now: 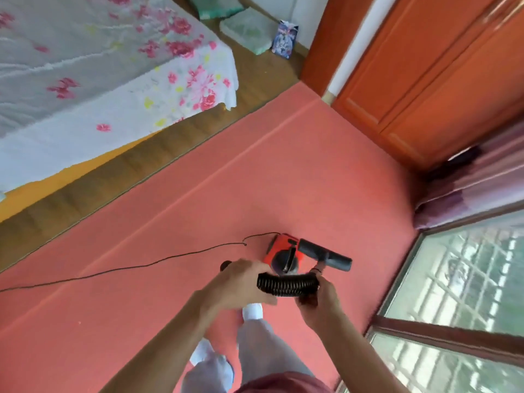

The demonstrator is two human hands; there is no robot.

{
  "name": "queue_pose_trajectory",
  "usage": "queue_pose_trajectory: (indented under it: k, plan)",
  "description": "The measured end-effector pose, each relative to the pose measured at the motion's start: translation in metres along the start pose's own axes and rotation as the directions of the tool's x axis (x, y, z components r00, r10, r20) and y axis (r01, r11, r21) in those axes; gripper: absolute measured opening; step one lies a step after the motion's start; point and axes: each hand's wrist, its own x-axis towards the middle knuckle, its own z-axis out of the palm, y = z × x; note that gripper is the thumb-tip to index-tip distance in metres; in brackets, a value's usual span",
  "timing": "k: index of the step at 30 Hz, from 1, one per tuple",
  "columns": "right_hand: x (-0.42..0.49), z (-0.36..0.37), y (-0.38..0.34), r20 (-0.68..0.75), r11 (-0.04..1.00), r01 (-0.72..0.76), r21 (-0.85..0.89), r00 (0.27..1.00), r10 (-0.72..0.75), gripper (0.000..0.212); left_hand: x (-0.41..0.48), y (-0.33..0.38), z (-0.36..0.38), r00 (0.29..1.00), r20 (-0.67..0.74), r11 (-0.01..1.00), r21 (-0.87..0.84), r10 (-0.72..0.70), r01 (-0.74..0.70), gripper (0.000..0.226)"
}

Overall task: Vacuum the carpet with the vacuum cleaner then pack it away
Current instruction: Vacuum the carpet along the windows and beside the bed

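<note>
The vacuum cleaner [283,252], a small red and black canister, is sitting on the pink carpet [198,222] near the person's feet, toward the right side of the room by the window [465,273]. Its ribbed black hose [287,284] is being held up in front of the body between both hands. The left hand [241,282] is being wrapped around the hose's left end, fingers clenched over it; the right hand [319,296] is grasping the right end, where the hose is meeting the rigid tube that leads to the black floor nozzle [326,255].

The hose is judged to be light, springy and bendable, so it is likely to sag or twist unless held at two places, as is being done here. The ribs are probably giving a sure grip. The canister is judged to be compact but the heaviest part, best lifted by what looks like a top handle rather than dragged by the hose. The thin black power cord [127,269] is trailing away to the left across the carpet and could be snagged underfoot.

The cord's far end is being cut off at the left edge, so whether it is plugged in cannot be told. The hose joint to the canister is being hidden behind the hands, and motion blur is softening the fingers and nozzle.
</note>
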Motion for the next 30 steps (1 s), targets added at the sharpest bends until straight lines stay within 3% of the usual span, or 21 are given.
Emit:
queue_pose_trajectory:
  k: [4, 10, 14, 17, 23, 30]
  plan:
    - [0.008, -0.042, -0.018, -0.077, 0.989, 0.031, 0.143, 0.997, -0.020, 0.018, 0.023, 0.029, 0.015, 0.989, 0.111, 0.992, 0.065, 0.102, -0.110, 0.027]
    - [0.050, -0.109, -0.040, -0.082, 0.919, -0.079, 0.386, 0.989, 0.119, 0.029, 0.073, 0.080, 0.044, 0.953, 0.288, 0.972, 0.182, 0.094, -0.150, 0.033]
    - [0.063, -0.146, -0.039, -0.092, 0.808, -0.103, 0.581, 0.977, 0.190, 0.025, 0.105, 0.112, 0.070, 0.909, 0.401, 0.943, 0.243, 0.117, -0.229, 0.039]
    - [0.055, -0.170, -0.029, -0.057, 0.661, -0.094, 0.744, 0.978, 0.203, 0.028, 0.119, 0.130, 0.090, 0.853, 0.507, 0.900, 0.303, 0.125, -0.313, 0.041]
    - [0.040, -0.192, 0.031, -0.103, 0.397, 0.004, 0.918, 0.968, 0.228, 0.022, 0.116, 0.141, 0.118, 0.633, 0.770, 0.772, 0.354, 0.080, -0.528, 0.041]
    - [0.003, -0.159, 0.130, -0.281, 0.196, 0.242, 0.950, 0.938, 0.205, 0.016, 0.083, 0.120, 0.114, 0.282, 0.958, 0.621, 0.191, 0.051, -0.760, 0.024]
